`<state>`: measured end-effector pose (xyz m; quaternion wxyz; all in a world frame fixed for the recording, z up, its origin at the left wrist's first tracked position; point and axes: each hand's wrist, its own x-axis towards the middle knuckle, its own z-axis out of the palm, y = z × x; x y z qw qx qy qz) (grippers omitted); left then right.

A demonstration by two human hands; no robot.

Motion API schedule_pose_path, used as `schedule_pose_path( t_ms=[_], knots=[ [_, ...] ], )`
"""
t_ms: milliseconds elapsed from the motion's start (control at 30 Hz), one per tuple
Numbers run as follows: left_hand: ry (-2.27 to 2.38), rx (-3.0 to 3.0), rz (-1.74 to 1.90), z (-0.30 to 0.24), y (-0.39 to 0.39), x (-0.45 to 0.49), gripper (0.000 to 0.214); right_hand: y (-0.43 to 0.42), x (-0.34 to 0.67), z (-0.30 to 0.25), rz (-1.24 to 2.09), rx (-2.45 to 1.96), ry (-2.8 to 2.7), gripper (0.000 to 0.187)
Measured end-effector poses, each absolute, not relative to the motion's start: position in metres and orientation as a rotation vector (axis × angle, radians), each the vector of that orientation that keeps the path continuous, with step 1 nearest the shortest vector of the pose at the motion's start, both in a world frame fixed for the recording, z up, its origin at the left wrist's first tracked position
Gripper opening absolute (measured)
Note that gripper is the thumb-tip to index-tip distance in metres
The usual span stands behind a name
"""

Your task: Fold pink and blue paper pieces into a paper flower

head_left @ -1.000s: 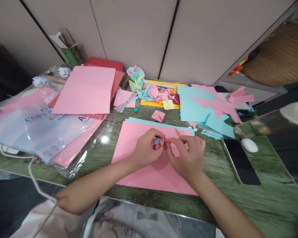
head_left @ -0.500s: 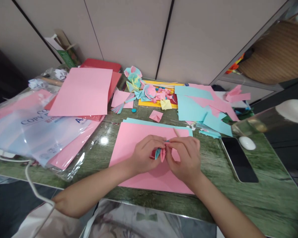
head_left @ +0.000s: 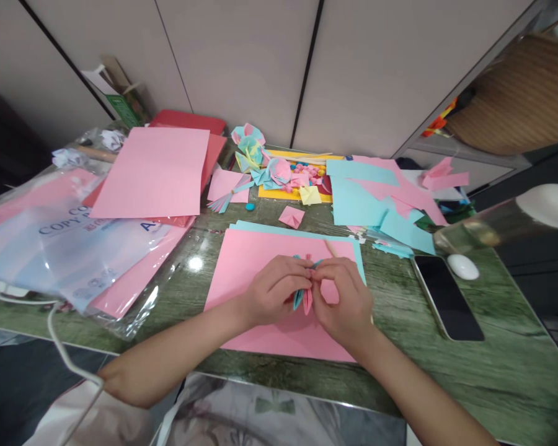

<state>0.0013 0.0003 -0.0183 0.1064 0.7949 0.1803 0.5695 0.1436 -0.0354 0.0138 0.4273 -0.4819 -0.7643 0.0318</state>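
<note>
In the head view, the near table edge runs just below the pink sheet (head_left: 260, 337), and bare green strips of tabletop (head_left: 428, 378) part that sheet from the plastic bag (head_left: 60, 254) on the left and the phone (head_left: 449, 297) on the right. Above the sheet, a small pink folded square (head_left: 291, 217) sits near its far edge. The tabletop is glossy and streaked, backed by grey panels (head_left: 242, 62) with dark seams. Over the pink sheet, the left hand (head_left: 276, 288) and right hand (head_left: 346, 300) meet at the folded paper piece (head_left: 307, 300), fingertips of both pinched on it; its pleated pink and blue lobes point downward between them. Beyond lie crinkled paper flowers (head_left: 253, 152) and flat, matte blue sheets (head_left: 353, 207); the bag is clear and wrinkled.
</note>
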Motion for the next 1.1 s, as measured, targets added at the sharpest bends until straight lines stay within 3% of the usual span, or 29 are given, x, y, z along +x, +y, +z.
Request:
schedule_pose_path(
  t_ms=[433, 567, 633, 733, 833, 967, 1100],
  knots=[
    [0.536, 2.673, 1.359, -0.024, 0.007, 0.000, 0.012, -0.025, 0.154, 0.023, 0.552, -1.554, -1.942, 0.011],
    [0.382, 2.824, 1.018, -0.018, 0.012, -0.003, 0.013, -0.016, 0.164, 0.021, 0.935, -1.590, -1.906, 0.013],
    [0.379, 2.773, 1.027, -0.011, 0.014, -0.006, 0.015, -0.010, 0.170, 0.017, 1.187, -1.515, -1.787, 0.015],
    [0.589, 2.514, 1.335, -0.001, 0.015, -0.010, 0.025, -0.003, 0.174, 0.006, 1.475, -1.358, -1.424, 0.014],
    [1.052, 1.991, 1.455, 0.002, 0.015, -0.013, 0.033, -0.001, 0.171, -0.001, 1.552, -1.214, -1.040, 0.018],
    [1.127, 1.281, 1.242, -0.008, 0.017, -0.009, 0.017, -0.003, 0.164, -0.003, 1.606, -1.102, -0.796, 0.018],
    [0.934, 1.042, 0.897, -0.014, 0.015, -0.002, 0.021, -0.004, 0.161, -0.006, 1.601, -1.060, -0.704, 0.021]
  ],
)
